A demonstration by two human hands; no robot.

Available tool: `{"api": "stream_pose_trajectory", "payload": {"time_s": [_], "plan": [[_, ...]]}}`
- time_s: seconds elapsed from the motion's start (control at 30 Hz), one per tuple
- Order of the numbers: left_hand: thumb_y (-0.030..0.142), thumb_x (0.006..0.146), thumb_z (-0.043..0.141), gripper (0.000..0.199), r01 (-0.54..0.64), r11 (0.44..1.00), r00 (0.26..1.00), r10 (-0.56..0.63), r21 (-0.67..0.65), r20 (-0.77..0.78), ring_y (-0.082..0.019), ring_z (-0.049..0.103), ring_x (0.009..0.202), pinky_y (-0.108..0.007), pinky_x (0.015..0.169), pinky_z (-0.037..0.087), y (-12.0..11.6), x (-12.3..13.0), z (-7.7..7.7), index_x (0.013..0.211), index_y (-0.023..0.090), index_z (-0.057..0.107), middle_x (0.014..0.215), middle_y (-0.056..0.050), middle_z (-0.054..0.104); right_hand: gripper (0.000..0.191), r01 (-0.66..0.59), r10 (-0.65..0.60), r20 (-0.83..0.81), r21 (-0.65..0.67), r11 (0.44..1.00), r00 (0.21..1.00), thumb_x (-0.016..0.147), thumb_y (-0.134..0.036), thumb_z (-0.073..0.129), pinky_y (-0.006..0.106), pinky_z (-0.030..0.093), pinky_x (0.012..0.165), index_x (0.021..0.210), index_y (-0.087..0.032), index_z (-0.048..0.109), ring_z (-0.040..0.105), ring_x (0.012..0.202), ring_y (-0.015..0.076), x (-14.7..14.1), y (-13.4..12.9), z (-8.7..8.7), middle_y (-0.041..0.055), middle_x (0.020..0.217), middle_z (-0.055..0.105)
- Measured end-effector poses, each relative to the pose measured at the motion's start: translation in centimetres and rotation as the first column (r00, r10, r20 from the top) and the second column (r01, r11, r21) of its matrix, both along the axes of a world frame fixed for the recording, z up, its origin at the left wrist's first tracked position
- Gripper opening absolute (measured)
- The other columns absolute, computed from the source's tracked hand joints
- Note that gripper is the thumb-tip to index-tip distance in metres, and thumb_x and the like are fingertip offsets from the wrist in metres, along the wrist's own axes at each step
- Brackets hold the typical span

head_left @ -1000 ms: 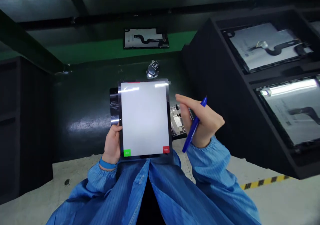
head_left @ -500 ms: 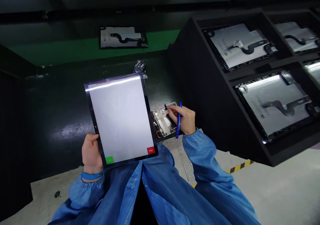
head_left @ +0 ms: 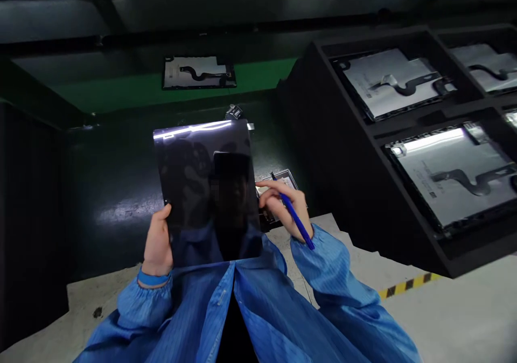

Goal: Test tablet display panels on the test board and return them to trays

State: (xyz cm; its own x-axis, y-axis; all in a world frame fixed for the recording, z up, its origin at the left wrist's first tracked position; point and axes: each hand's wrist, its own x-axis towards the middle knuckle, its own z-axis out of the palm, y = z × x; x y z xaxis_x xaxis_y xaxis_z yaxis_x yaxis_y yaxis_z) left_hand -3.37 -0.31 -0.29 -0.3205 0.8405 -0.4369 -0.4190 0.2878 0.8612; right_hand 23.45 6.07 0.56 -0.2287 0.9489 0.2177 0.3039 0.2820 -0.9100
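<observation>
My left hand [head_left: 157, 244] grips the left edge of a tablet screen [head_left: 189, 185], thumb on the front. The screen is dark and reflects a phone-like shape and blue clothing. In my right hand [head_left: 287, 209] a blue marker pen [head_left: 298, 222] lies slantwise between the fingers, its lower end toward the wrist. The fingertips of that hand are at the screen's right edge; whether they touch it I cannot tell. Behind them, partly hidden by hand and screen, lies a circuit board assembly [head_left: 287, 179] near the bench's front edge.
A black divided rack [head_left: 355, 153] on the right holds several screen panels [head_left: 452, 174], backs up with dark flex cables. Another panel [head_left: 197, 72] lies on the green strip at the back. A small metallic object [head_left: 233, 112] sits behind the screen on the dark bench [head_left: 117, 180].
The screen has gone from lit white, with green and red corner boxes, to dark. My right hand has moved from the circuit board toward the screen's edge, and the pen has tilted.
</observation>
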Motion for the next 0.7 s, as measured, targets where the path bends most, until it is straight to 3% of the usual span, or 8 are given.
{"api": "stream_pose_trajectory", "payload": {"time_s": [0.1, 0.17, 0.23, 0.3, 0.43, 0.5, 0.57, 0.7], "plan": [[0.042, 0.072, 0.082, 0.024, 0.005, 1.000, 0.993, -0.006, -0.007, -0.120, -0.024, 0.076, 0.087, -0.035, 0.087, 0.062, -0.1, 0.3, 1.2, 0.086, 0.024, 0.076, 0.082, -0.002, 0.079, 0.027, -0.179, 0.176, -0.055, -0.048, 0.983, 0.983, 0.090, -0.045, 0.070, 0.025, 0.049, 0.049, 0.087, -0.018, 0.067, 0.062, 0.056, 0.0145, -1.7, -0.5, 1.9, 0.0001, 0.069, 0.068], [0.036, 0.062, 0.091, 0.025, 0.162, 0.984, 0.939, -0.133, 0.067, -0.317, -0.024, 0.076, 0.075, -0.038, 0.087, 0.062, -0.1, 0.1, 2.2, 0.079, 0.023, 0.079, 0.076, -0.003, 0.079, 0.024, -0.199, 0.201, -0.014, 0.074, 0.977, 0.980, 0.091, -0.039, 0.072, 0.026, 0.051, 0.052, 0.079, -0.019, 0.065, 0.066, 0.060, 0.0156, -2.1, -0.5, 2.6, 0.0007, 0.071, 0.071], [0.041, 0.074, 0.084, 0.016, 0.412, 0.889, 0.797, -0.246, 0.199, -0.551, -0.028, 0.077, 0.085, -0.048, 0.101, 0.056, 0.1, -0.4, 3.2, 0.080, 0.026, 0.081, 0.082, -0.005, 0.080, 0.015, -0.219, 0.227, 0.011, 0.309, 0.925, 0.974, 0.095, -0.032, 0.067, 0.029, 0.057, 0.062, 0.085, -0.021, 0.068, 0.070, 0.069, 0.0170, -2.0, -0.3, 2.8, 0.0013, 0.080, 0.076], [0.043, 0.093, 0.064, 0.022, 0.622, 0.733, 0.608, -0.231, 0.275, -0.759, -0.030, 0.072, 0.112, -0.058, 0.118, 0.036, 0.4, -1.0, 4.1, 0.098, 0.031, 0.081, 0.103, -0.004, 0.080, 0.009, -0.194, 0.183, 0.078, 0.572, 0.797, 0.980, 0.098, -0.023, 0.062, 0.031, 0.060, 0.073, 0.095, -0.025, 0.069, 0.072, 0.079, 0.0175, -1.7, 0.0, 2.4, 0.0016, 0.096, 0.079], [0.023, 0.100, 0.055, 0.035, 0.800, 0.573, 0.249, -0.048, 0.177, -0.967, -0.027, 0.058, 0.133, -0.066, 0.123, 0.004, 0.9, -2.5, 5.1, 0.128, 0.037, 0.069, 0.132, -0.001, 0.069, 0.029, -0.046, -0.155, 0.155, 0.836, 0.547, 0.976, 0.094, -0.020, 0.064, 0.037, 0.062, 0.080, 0.118, -0.036, 0.063, 0.070, 0.103, 0.0226, -1.3, 1.6, 1.3, 0.0027, 0.128, 0.072], [0.018, 0.099, 0.055, 0.039, 0.817, 0.558, 0.164, 0.019, 0.147, -0.986, -0.027, 0.061, 0.129, -0.067, 0.121, 0.003, 1.0, -3.3, 5.1, 0.129, 0.040, 0.067, 0.132, -0.002, 0.068, 0.042, 0.048, -0.240, 0.114, 0.815, 0.577, 0.964, 0.093, -0.031, 0.066, 0.046, 0.060, 0.091, 0.133, -0.035, 0.053, 0.064, 0.121, 0.0292, -1.4, 3.1, 1.0, 0.0077, 0.137, 0.065], [0.018, 0.100, 0.053, 0.039, 0.828, 0.543, 0.127, 0.061, 0.140, -0.990, -0.026, 0.062, 0.127, -0.066, 0.121, 0.010, 1.3, -4.0, 4.8, 0.127, 0.041, 0.069, 0.131, -0.001, 0.069, 0.060, 0.081, -0.187, 0.079, 0.693, 0.717, 0.979, 0.093, -0.042, 0.066, 0.053, 0.055, 0.102, 0.146, -0.029, 0.040, 0.057, 0.133, 0.0339, -1.7, 4.8, 1.0, 0.0136, 0.144, 0.059], [0.016, 0.103, 0.041, 0.045, 0.859, 0.507, 0.043, 0.061, 0.068, -0.997, -0.023, 0.046, 0.143, -0.061, 0.123, 0.021, 2.3, -5.4, 3.8, 0.136, 0.038, 0.063, 0.147, -0.001, 0.058, 0.057, 0.001, 0.031, -0.102, 0.304, 0.953, 0.994, 0.094, -0.041, 0.062, 0.044, 0.059, 0.094, 0.143, -0.023, 0.039, 0.073, 0.105, 0.0264, -1.7, 6.9, 1.0, 0.0115, 0.117, 0.072]]}}
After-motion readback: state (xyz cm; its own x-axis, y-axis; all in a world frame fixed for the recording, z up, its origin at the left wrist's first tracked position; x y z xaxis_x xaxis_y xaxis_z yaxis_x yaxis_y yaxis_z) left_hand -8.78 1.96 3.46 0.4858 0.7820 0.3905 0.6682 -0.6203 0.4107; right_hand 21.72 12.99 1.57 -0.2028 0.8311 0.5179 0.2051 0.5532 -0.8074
